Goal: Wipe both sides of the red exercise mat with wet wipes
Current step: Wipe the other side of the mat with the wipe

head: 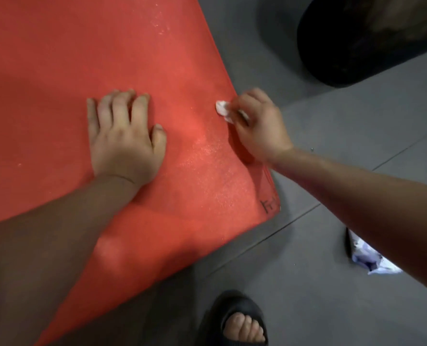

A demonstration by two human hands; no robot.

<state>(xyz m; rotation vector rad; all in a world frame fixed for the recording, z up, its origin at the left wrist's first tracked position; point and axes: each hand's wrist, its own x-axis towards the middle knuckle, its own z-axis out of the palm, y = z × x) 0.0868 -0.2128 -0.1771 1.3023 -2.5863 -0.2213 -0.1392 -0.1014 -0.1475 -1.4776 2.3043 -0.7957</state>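
The red exercise mat [70, 58] lies flat on the grey floor and fills the left and middle of the view. A damp sheen shows near its right edge. My left hand [125, 136] presses flat on the mat with fingers spread. My right hand [255, 126] is at the mat's right edge and pinches a small crumpled white wet wipe [222, 109] against the surface. Black marks are written near the mat's near right corner [270, 204].
Grey floor tiles [332, 283] surround the mat on the right. A white and purple wipes packet [367, 258] lies on the floor under my right forearm. A large black object [357, 41] stands at the top right. My foot in a black slide sandal [235, 320] is at the bottom.
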